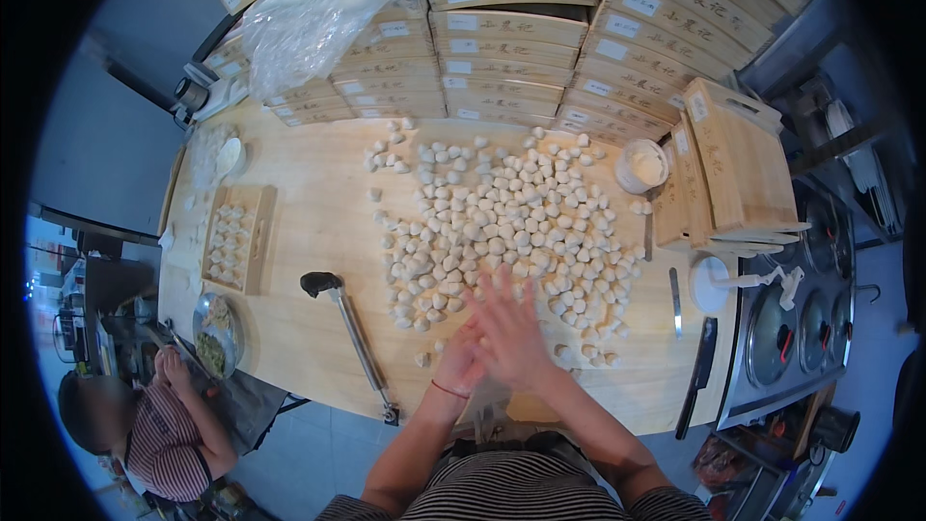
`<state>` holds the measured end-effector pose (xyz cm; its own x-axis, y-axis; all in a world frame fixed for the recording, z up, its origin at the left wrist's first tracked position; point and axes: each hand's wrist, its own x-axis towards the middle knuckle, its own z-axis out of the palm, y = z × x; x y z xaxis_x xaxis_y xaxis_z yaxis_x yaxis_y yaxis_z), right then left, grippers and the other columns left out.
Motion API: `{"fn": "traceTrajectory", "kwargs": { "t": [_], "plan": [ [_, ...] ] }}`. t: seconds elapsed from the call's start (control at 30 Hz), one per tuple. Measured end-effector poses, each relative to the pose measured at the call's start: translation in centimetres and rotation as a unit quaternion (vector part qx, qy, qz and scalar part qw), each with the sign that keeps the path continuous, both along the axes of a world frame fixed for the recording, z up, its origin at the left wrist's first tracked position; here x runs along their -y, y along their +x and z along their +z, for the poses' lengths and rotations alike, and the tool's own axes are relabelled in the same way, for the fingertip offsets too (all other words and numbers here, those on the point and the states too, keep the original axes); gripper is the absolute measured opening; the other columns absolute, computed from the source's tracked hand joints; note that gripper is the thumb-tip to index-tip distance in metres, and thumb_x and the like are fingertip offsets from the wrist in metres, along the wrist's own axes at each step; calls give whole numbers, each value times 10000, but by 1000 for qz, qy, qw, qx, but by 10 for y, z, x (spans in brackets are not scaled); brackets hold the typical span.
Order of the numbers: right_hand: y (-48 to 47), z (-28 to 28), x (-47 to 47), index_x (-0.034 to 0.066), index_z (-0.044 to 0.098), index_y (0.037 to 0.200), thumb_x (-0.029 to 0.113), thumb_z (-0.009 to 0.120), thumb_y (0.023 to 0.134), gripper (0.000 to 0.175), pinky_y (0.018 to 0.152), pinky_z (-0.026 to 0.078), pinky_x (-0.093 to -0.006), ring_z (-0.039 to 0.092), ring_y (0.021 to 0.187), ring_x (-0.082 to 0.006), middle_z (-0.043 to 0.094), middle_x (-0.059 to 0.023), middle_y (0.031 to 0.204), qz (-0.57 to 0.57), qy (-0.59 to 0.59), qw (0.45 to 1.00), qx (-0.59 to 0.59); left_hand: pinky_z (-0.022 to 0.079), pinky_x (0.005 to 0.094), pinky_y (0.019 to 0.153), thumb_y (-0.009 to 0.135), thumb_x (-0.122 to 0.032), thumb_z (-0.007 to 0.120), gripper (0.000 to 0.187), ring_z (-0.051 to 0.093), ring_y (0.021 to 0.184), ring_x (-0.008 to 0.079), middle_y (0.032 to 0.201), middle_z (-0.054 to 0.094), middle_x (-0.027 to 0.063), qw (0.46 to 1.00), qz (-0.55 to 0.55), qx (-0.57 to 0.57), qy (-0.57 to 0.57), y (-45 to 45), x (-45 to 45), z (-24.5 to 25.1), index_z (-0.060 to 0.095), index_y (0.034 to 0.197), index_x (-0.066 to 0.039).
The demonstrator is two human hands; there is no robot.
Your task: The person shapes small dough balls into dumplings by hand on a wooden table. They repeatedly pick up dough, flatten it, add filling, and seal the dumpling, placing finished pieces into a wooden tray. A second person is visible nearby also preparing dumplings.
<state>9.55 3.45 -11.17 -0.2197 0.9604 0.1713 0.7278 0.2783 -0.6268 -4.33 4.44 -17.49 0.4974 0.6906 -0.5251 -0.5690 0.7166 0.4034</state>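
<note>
My right hand [514, 340] lies across my left hand [461, 362], palm against palm, its fingers spread and slightly blurred. My left hand, with a red cord at the wrist, is partly covered, and whatever may be between the palms is hidden. Just beyond both hands, a broad spread of small pale dough pieces [506, 224] covers the middle of the wooden worktable [311, 195]. Left of my hands rests a metal-handled tool [359, 340] with a black-covered head.
Stacked wooden trays [506, 51] line the back. A knife [698, 376], metal spatula [675, 302] and tub of flour-like powder [642, 166] are right, beside lidded cookers [781, 340]. At left are a tray of dumplings [228, 246], a filling bowl [217, 336] and a co-worker [170, 434].
</note>
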Motion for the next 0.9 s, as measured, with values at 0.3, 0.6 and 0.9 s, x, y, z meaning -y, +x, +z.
{"fn": "traceTrajectory", "kwargs": {
  "t": [0.3,0.6,0.9],
  "plan": [
    [-17,29,-14,140,462,1559,579,496,1012,702,1236,104,-662,244,1557,-415,368,-143,1654,91,23,993,73,255,562,1229,1013,-679,344,927,258,1544,350,1682,228,195,974,35,219,42,12,24,40,145,1647,-33],
    [-32,47,-2,135,333,1624,635,461,1003,807,1239,94,-653,136,1581,-444,247,-179,1699,107,15,994,14,143,601,1248,910,-877,280,1171,93,1603,364,1734,89,195,971,-188,124,78,35,11,79,91,1646,13],
    [-25,42,33,137,359,1614,615,525,969,821,1233,78,-673,134,1580,-453,271,-166,1694,184,33,982,33,164,617,1243,928,-839,307,1135,127,1592,392,1733,97,191,991,44,113,53,62,19,85,96,1644,16]
  ]
}}
